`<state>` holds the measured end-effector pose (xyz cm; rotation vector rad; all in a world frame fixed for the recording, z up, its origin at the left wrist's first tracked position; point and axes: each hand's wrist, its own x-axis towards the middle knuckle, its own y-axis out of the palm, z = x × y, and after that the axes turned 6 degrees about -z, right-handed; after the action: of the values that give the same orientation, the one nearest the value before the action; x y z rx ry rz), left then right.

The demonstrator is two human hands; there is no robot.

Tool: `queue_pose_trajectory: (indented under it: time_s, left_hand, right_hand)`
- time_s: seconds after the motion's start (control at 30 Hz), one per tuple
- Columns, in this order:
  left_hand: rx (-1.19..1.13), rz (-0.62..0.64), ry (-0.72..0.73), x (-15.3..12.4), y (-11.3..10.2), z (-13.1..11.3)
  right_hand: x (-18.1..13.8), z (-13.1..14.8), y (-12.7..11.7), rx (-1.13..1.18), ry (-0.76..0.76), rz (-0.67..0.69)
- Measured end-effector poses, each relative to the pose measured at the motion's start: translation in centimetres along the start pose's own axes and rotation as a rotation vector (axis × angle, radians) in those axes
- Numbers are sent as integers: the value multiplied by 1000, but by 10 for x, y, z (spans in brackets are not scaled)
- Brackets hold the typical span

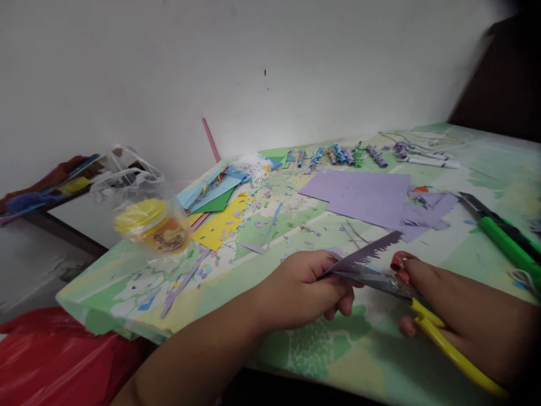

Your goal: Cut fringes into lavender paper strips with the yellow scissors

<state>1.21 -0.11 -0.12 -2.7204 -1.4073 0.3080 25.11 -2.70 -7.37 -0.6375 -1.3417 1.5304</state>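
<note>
Mid-cut, by the look of it. Left hand (pixel 302 290) pinches the near end of a purple strip (pixel 366 255) between thumb and curled fingers, holding it just above the table (pixel 236 287). The strip's upper edge is already fringed. Right hand (pixel 448 307) has its fingers closed around the yellow handles of the scissors (pixel 380 280), blades lying along the strip. Blur makes it hard to tell whether the blades are apart or closed.

Judgement: fringing is in hand. A further snip calls for a steady pinch and short cuts that stop before the lower edge.

Surface: green patterned cover littered with paper scraps. A purple sheet (pixel 363 194), a yellow sheet (pixel 220 223), paper curls (pixel 346 153) and a green knife (pixel 507 237) lie well apart. A bagged tub (pixel 150 223) stands at the left. White wall (pixel 253 56) behind.
</note>
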Motion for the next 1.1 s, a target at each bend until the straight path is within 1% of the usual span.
queue_pose_trajectory:
  time_s: [0.1, 0.23, 0.37, 0.47, 0.57, 0.73, 0.83, 0.9, 1.1]
  left_hand:
    - [-44, 15, -48, 1, 0, 0]
    - [-86, 41, -62, 2, -1, 2]
    - [-167, 73, -62, 2, -2, 3]
    - [-212, 91, -73, 1, -2, 2]
    - [-226, 119, -80, 1, -3, 2]
    - [-220, 154, -95, 1, -6, 3]
    - [-241, 169, -71, 2, -6, 5]
    - [-265, 147, -46, 2, -5, 5]
    - [-259, 9, -15, 3, -1, 7]
  right_hand:
    - [1, 2, -2, 1, -1, 6]
    - [1, 2, -3, -13, 2, -6]
    - [3, 4, -4, 42, 51, 40]
    - [4, 6, -6, 102, 63, 42]
    - [3, 6, -7, 127, 67, 29]
    - [4, 5, -8, 143, 71, 53]
    - [5, 5, -8, 140, 87, 53]
    - [6, 6, -9, 146, 98, 60]
    - [5, 2, -9, 139, 115, 22]
